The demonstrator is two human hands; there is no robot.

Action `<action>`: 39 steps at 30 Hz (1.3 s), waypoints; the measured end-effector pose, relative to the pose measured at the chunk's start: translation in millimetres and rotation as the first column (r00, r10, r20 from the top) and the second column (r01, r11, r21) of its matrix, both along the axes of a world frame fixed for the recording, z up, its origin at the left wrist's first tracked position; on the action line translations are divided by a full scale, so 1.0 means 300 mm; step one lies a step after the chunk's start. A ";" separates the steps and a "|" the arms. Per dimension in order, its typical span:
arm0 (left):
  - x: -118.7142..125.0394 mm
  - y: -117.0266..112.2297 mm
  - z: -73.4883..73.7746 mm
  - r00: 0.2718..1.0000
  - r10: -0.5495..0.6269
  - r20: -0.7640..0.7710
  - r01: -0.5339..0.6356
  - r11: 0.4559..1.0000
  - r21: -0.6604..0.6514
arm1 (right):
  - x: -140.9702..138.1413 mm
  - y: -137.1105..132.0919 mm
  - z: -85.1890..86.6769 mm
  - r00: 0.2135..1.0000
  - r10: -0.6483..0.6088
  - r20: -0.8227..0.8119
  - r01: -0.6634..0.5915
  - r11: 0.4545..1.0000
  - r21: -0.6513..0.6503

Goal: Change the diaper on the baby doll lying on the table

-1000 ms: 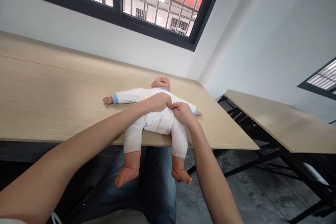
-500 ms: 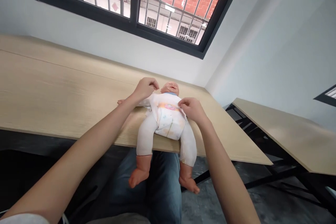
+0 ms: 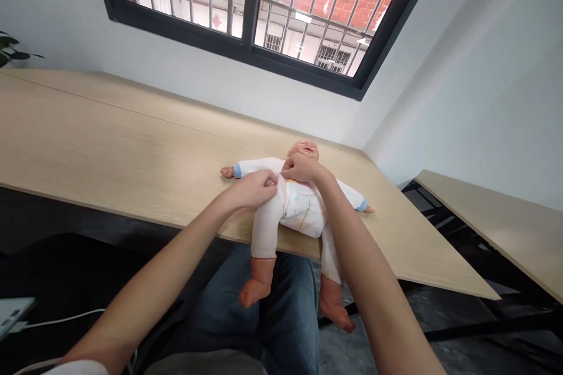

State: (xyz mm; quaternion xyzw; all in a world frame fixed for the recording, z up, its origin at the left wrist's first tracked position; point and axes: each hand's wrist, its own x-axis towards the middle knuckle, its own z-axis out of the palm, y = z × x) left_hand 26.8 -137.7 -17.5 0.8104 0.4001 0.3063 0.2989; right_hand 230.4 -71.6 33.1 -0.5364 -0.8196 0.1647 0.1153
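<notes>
Two bare hands are on a baby doll [image 3: 292,205], which lies on its back on a light wood tabletop [image 3: 109,129], arms spread and both legs hanging off the front edge. Left hand [image 3: 253,190] is closed, pinching the white onesie [image 3: 264,167] at the doll's side, right by the top of its thigh. Right hand [image 3: 303,167] is curled and gripping the onesie up at the chest, just under the chin. Between them you can see a diaper [image 3: 308,214], partly uncovered. The right forearm [image 3: 356,258] passes in front of one leg and hides part of it. The doll's feet dangle over the person's jeans [image 3: 281,304]. Behind the tabletop there's a barred window [image 3: 253,17] looking out on a brick wall, and a second table [image 3: 497,222] sits off to the right. Bottom left has a laptop corner [image 3: 11,313] and a white cable [image 3: 65,320], with plant leaves [image 3: 6,47] at the far left.
</notes>
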 end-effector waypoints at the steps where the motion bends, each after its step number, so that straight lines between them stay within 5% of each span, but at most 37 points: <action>1: 0.007 -0.040 -0.004 1.000 0.004 -0.007 -0.004 1.000 0.014 | 0.001 0.003 -0.005 1.000 0.020 0.002 -0.020 1.000 0.012; 5: 0.034 -0.126 -0.022 0.998 0.048 0.028 -0.048 0.999 0.002 | 0.004 0.019 -0.020 0.998 0.058 0.018 -0.060 0.988 0.144; 9: 0.030 -0.133 -0.033 0.999 0.049 -0.010 -0.049 0.999 -0.019 | 0.004 0.044 -0.034 0.999 -0.040 0.032 0.030 0.962 0.272; 18: 0.000 -0.171 -0.019 0.986 0.009 -0.165 0.005 0.997 0.081 | -0.016 0.029 -0.071 0.986 -0.120 0.112 0.084 0.954 0.288; 22: -0.058 -0.096 -0.008 0.986 -0.067 -0.154 0.074 0.996 0.040 | -0.021 0.001 -0.062 0.994 -0.085 0.069 0.064 0.961 0.268; 28: -0.094 0.073 0.001 0.881 0.219 -0.419 -0.187 0.975 0.116 | -0.027 -0.011 -0.044 0.999 -0.024 0.021 0.021 0.991 0.130; 31: -0.068 0.132 0.001 0.828 0.206 -0.521 -0.175 0.978 0.109 | -0.023 -0.002 -0.051 1.000 -0.017 0.007 0.016 0.993 0.113; 39: -0.033 0.202 -0.022 0.836 0.200 -0.511 -0.117 0.975 0.190 | -0.006 0.009 -0.076 0.998 -0.028 -0.057 0.034 0.995 0.099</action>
